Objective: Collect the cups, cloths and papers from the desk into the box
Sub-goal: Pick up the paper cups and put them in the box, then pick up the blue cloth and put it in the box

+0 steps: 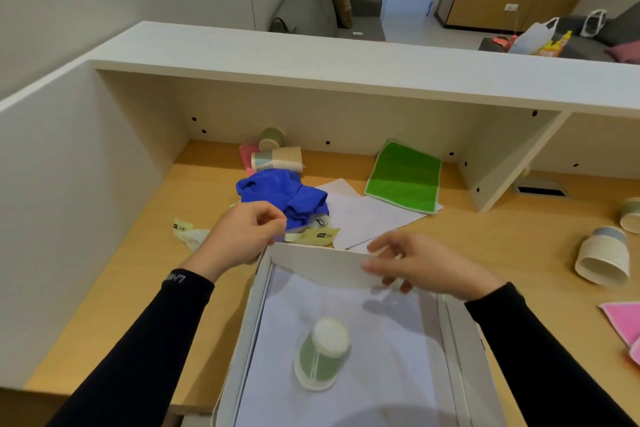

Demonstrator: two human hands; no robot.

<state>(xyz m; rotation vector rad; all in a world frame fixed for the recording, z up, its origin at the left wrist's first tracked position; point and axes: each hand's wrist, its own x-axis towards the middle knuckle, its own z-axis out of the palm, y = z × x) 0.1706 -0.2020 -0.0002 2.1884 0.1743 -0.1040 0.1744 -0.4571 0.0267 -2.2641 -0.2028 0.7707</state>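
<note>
Two hands in black sleeves reach over a white box (249, 322) on a wooden worktop (131, 253). The left hand (239, 236) sits at the box's far left corner, fingers curled together; whether it grips anything I cannot tell. The right hand (415, 262) hovers over the far wall, fingers loosely spread, holding nothing. Below both hands, inside the box, a green cup (322, 355) stands upside down on a white sheet. Just beyond the left hand lie a crumpled blue cloth (280, 196) and a ribbed paper cup (277, 159) on its side. Beyond the right hand lie white papers (363, 215) and a green cloth (403, 177). Right of it lies another ribbed cup (602, 256).
</note>
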